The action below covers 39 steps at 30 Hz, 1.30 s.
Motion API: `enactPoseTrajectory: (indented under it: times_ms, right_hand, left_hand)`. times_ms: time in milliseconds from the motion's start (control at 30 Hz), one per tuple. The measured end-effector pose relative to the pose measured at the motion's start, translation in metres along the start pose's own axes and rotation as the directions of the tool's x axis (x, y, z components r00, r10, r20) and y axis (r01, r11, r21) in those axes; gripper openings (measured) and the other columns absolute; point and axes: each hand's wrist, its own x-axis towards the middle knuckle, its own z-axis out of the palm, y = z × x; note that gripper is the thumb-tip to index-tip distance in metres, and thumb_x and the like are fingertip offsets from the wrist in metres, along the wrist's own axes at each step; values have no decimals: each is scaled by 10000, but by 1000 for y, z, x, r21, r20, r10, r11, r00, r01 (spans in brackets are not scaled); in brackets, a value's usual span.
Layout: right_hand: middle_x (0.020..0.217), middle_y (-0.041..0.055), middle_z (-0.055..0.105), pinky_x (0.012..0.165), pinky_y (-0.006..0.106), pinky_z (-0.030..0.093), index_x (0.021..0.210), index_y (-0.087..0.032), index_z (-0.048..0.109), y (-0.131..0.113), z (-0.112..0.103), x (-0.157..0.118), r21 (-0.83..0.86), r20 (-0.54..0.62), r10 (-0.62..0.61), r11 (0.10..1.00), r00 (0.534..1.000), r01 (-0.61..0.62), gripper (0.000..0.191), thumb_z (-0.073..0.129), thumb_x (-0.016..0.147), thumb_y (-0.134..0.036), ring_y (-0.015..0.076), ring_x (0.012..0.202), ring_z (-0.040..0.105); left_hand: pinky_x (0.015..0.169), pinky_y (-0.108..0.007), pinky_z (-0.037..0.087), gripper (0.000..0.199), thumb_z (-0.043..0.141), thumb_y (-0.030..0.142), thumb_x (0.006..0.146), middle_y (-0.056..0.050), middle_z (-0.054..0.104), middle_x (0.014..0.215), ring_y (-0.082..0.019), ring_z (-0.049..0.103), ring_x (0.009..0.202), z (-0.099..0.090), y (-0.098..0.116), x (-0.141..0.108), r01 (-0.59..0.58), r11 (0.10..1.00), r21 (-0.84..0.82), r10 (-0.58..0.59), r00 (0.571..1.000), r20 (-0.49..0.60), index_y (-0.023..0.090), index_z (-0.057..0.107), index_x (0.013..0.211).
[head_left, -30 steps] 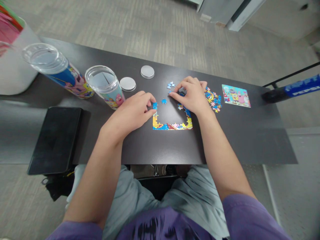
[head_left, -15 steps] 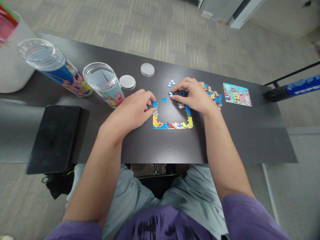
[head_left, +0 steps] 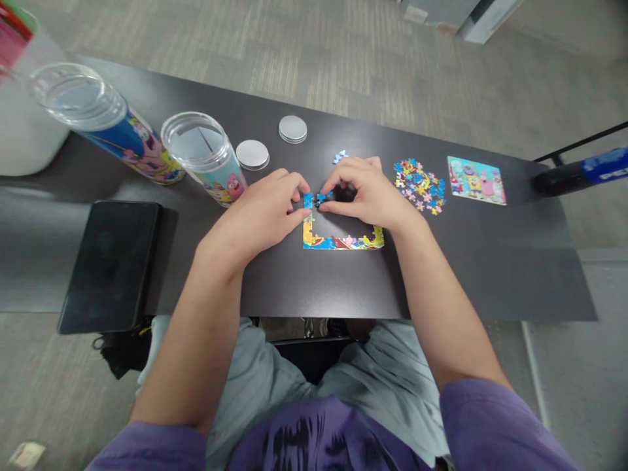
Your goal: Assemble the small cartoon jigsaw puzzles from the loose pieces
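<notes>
A partly joined jigsaw puzzle border lies in front of me, with blue and yellow pieces along its edges. My left hand rests at the border's upper left corner, thumb and index finger pressed on the blue pieces there. Between the thumb and index finger of my right hand is a blue puzzle piece, just right of that corner. The right hand covers the border's upper right side. Beyond it lie a few loose light blue pieces. A pile of loose pieces spreads to the right.
A puzzle picture card lies at the right of the dark table. Two clear-lidded tumblers stand at the left, near round silver lids. A black tablet lies at the left edge.
My right hand has moved left and slightly toward me, bringing its fingertips close to the border's upper left corner. My left hand stays at that corner. The whole view has shifted slightly.
</notes>
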Motion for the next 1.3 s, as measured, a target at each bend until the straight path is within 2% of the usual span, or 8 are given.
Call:
enactPoseTrajectory:
  times_ms: [133, 367, 633, 833, 933, 1033, 1133, 1300]
  right_hand:
    - [1317, 73, 873, 1250, 619, 440, 1135, -334, 853, -11, 2, 3, -11, 14, 9, 1000, 1000, -9, 151, 949, 1077, -436, 398, 1331, 754]
    - [1362, 78, 874, 1271, 658, 430, 1146, -333, 873, -13, 1, 1, -19, 6, 23, 1000, 1000, -23, 93, 904, 1096, -406, 413, 1361, 775]
    - [1341, 88, 882, 1280, 674, 435, 1142, -340, 882, -8, 4, 0, 9, -14, -12, 1000, 1000, 13, 78, 905, 1107, -406, 435, 1371, 783]
    - [1288, 73, 865, 1291, 651, 433, 1097, -328, 839, -3, 2, 0, 44, -38, 2, 999, 999, 0, 118, 942, 1075, -381, 410, 1346, 774]
    - [1187, 66, 854, 1254, 641, 463, 1017, -312, 823, 11, -5, -1, 95, -47, -31, 995, 998, 35, 158, 951, 1058, -395, 393, 1244, 791]
    - [1094, 64, 831, 1100, 584, 539, 968, -302, 834, 30, -14, -4, 203, -53, -65, 976, 996, 75, 197, 948, 1045, -442, 342, 1057, 773]
    - [1102, 79, 816, 1045, 579, 563, 973, -302, 831, 46, -18, -6, 234, -134, 3, 972, 991, 29, 206, 943, 1050, -457, 336, 1030, 747]
    - [1174, 106, 800, 1097, 604, 574, 984, -300, 814, 60, -11, -4, 135, -216, 205, 975, 955, -178, 195, 937, 1049, -435, 345, 1082, 752]
  left_hand:
    - [974, -449, 624, 245, 822, 306, 1046, -66, 778, 1237, -240, 709, 939, 0, 2, 0, 11, 1000, 7, -11, 1000, -13, 252, 799, 1284]
    - [984, -452, 625, 243, 817, 313, 1047, -73, 782, 1260, -246, 711, 961, -2, 3, 0, 13, 1000, 1, -13, 1000, 1, 254, 792, 1282]
    - [998, -450, 620, 231, 820, 300, 1054, -73, 790, 1280, -252, 720, 989, 1, 3, -1, 18, 1000, -3, -18, 1000, -17, 267, 788, 1281]
    - [994, -459, 626, 252, 810, 321, 1061, -82, 795, 1291, -252, 714, 973, -3, 2, 1, 11, 1000, -3, -10, 1000, 23, 256, 788, 1304]
    - [1008, -456, 631, 283, 787, 333, 1069, -90, 799, 1300, -250, 716, 984, -4, 1, 1, 3, 1000, 8, -3, 999, 40, 239, 796, 1335]
    - [1022, -452, 633, 302, 776, 340, 1070, -96, 802, 1301, -253, 720, 1004, -4, 2, 1, 4, 1000, 13, -4, 999, 41, 227, 796, 1350]
    - [1039, -447, 635, 299, 776, 337, 1072, -95, 800, 1313, -255, 729, 1024, -3, 3, 0, 12, 1000, 9, -12, 999, 36, 231, 796, 1351]
    - [1049, -438, 642, 278, 794, 333, 1077, -90, 800, 1319, -259, 751, 1043, -3, 4, 0, 34, 999, 9, -34, 999, 42, 246, 792, 1341]
